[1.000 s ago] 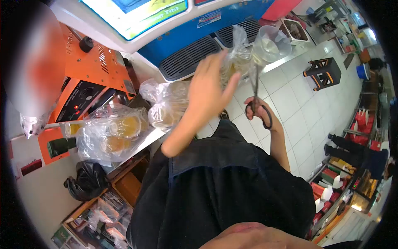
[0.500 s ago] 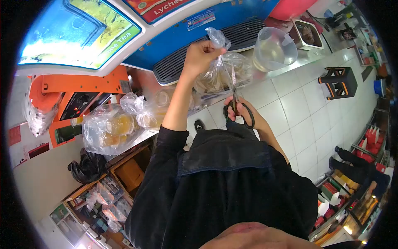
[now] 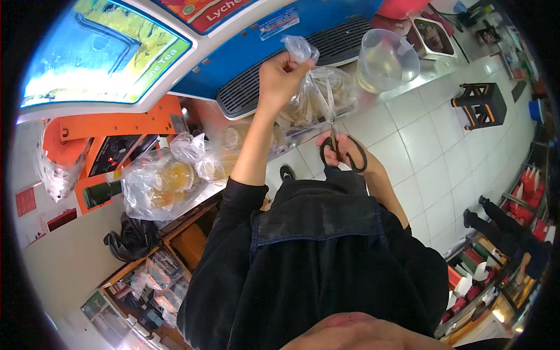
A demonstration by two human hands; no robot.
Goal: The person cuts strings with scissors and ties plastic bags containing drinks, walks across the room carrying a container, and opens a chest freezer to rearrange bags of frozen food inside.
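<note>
My left hand [image 3: 283, 80] pinches the gathered top of a clear plastic bag [image 3: 309, 100], with a twisted end [image 3: 300, 49] standing up past the fingers. The bag rests on the counter edge, and its pale contents are hard to make out. In my right hand [image 3: 333, 153] is a pair of black-handled scissors [image 3: 332, 119], fingers in the handles. The blades are parted and point up toward the bag just below my left hand. Whether a blade touches the plastic I cannot tell.
A clear plastic tub [image 3: 386, 64] of pale liquid stands right of the bag, beside a metal container [image 3: 430, 38]. Bagged cups of amber drink [image 3: 172, 178] sit left, near an orange machine [image 3: 125, 125]. A drink dispenser's drip tray [image 3: 251, 87] lies behind. A stool [image 3: 487, 108] and another person's legs [image 3: 496, 221] are at right.
The view has shifted slightly. My left hand keeps its pinch on the bag, and the scissors stay in my right hand with their blades apart near it.
</note>
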